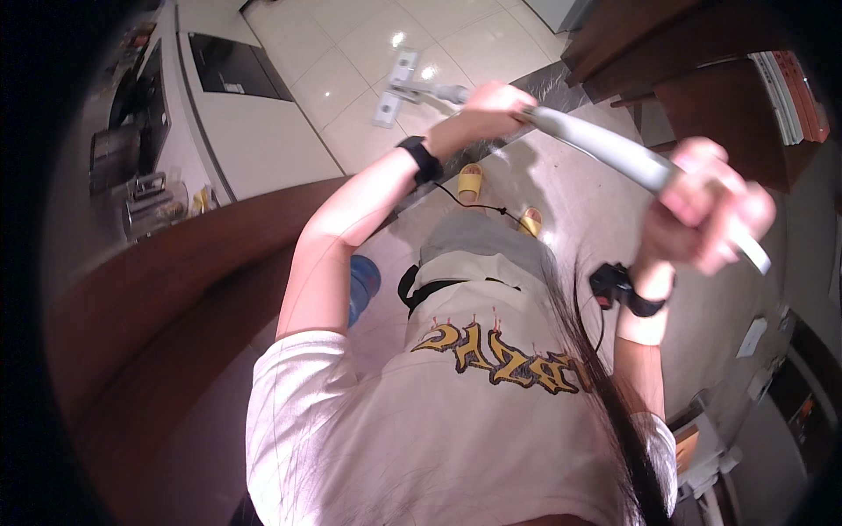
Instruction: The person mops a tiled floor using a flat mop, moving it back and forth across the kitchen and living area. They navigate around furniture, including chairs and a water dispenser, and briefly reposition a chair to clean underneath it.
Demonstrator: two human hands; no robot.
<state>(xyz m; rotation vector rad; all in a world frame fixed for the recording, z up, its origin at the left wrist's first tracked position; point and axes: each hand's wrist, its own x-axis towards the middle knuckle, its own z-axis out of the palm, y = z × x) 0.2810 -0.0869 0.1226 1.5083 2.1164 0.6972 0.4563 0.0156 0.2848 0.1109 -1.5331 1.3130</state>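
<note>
Both my hands hold the pale handle (602, 146) of a flat mop, which slants across in front of me. My left hand (496, 108) is closed around its lower part, nearer the mop head. Higher up, my right hand (710, 204) grips near the top end, blurred by motion. The flat mop head (398, 89), a pale plate with a joint in its middle, is over the glossy floor tiles (329, 59). I cannot tell whether it touches them. Dark bands are on both my wrists.
A white cabinet (243, 141) with a dark panel stands at left, beside a dark wooden edge (164, 263). A blue plastic bottle (363, 286) is below my left arm. A dark stone strip (556, 89) crosses the floor beyond my yellow slippers (470, 181). Brown wooden furniture (717, 105) is at right.
</note>
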